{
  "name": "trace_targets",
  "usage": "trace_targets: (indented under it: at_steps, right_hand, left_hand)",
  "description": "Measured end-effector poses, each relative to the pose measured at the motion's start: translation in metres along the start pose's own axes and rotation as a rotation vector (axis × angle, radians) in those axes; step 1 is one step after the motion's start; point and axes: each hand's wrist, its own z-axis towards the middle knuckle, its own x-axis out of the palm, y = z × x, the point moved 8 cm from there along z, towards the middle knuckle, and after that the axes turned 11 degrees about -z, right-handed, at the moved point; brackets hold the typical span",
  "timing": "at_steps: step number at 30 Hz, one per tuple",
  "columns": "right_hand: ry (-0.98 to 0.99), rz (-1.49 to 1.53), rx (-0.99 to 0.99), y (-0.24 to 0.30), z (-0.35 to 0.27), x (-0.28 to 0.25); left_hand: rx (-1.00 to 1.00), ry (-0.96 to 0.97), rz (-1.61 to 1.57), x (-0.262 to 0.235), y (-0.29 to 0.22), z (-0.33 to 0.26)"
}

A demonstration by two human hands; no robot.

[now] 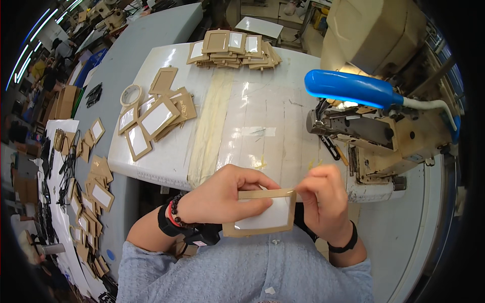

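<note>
In front of my chest, my left hand (222, 197) grips a tan card holder (262, 220) with a clear window and white backing. The thumb lies across the window and the fingers are behind it. At the holder's upper right corner is my right hand (325, 199), fingers curled in and tips close together. Whatever those fingertips pinch is too small to make out. Similar holders lie in a loose pile (159, 118) on the left of the white table (252, 108), and more are stacked (217, 41) at its far edge.
A sewing machine (353, 129) with a blue-covered lever (348, 87) stands at the right. Beside it lie dark scissors (331, 148). A tape roll (131, 95) sits by the left pile. More holders (102, 196) cover part of the grey table (126, 65).
</note>
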Motion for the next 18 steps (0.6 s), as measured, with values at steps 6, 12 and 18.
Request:
trace_targets:
  at_steps: [6,12,18]
  right_hand:
    - [0.364,0.894,0.704,-0.019,-0.042,0.039]
    - [0.49,0.771,0.671,-0.01,-0.051,0.037]
    - [0.431,0.463,0.266,-0.002,-0.032,0.019]
  left_hand:
    - [-0.015,0.013,0.056,0.007,0.02,-0.004]
    - [0.133,-0.015,0.466,0.02,-0.002,-0.011]
    - [0.352,0.016,0.469,0.026,0.003,-0.006]
